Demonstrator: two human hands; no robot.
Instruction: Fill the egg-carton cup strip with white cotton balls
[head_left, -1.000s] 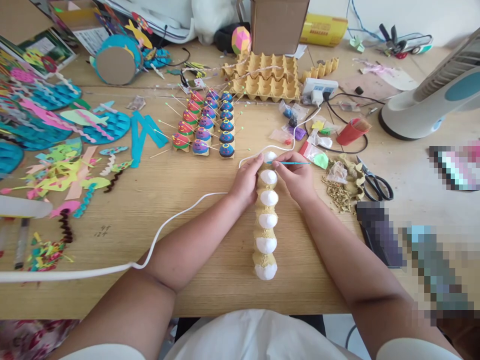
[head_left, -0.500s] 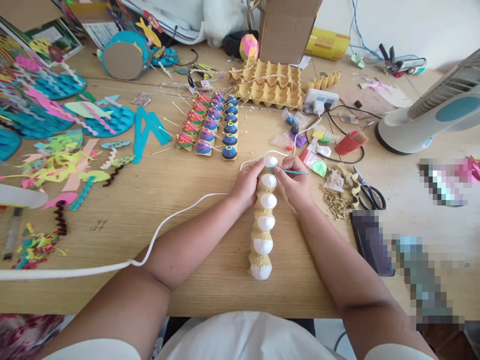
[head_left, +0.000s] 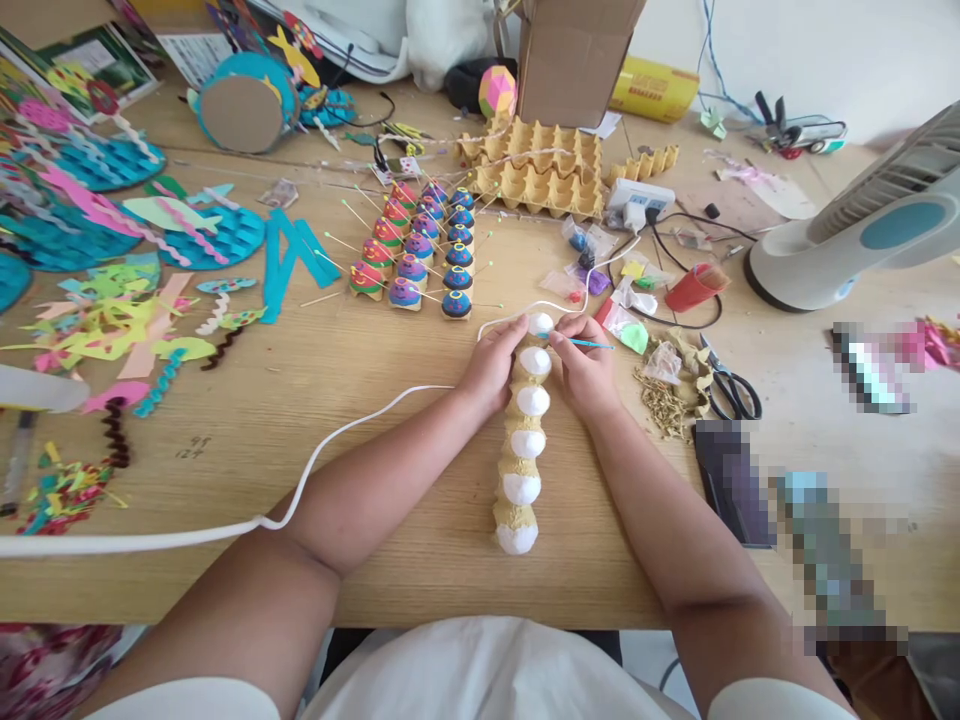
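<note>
A strip of egg carton (head_left: pixel 516 465) lies lengthwise before me, its row of bumps capped in white. My left hand (head_left: pixel 492 362) grips the strip's left side near the far end, thumb close to the farthest white bump (head_left: pixel 541 325). On the other side, my right hand (head_left: pixel 589 368) pinches a thin blue stick-like tool (head_left: pixel 592 344). Its tip meets the farthest bump at the lower edge of the white. Beyond my hands stand three painted carton strips, one red and green (head_left: pixel 387 232), one purple (head_left: pixel 411 267) and one dark blue (head_left: pixel 458 252), with thin pins sticking out.
Scissors (head_left: pixel 733 388), a dark phone (head_left: pixel 731 480) and carton scraps (head_left: pixel 666 400) lie right of my right arm. A white fan (head_left: pixel 832 240) stands farther right. Paper cut-outs (head_left: pixel 112 330) cover the left. A white cable (head_left: pixel 330 440) crosses my left arm. Egg trays (head_left: pixel 547 185) sit behind.
The whole view has shifted slightly. Both hands keep nearly the same place at the strip's far end, and the blue tool's tip stays at the farthest bump.
</note>
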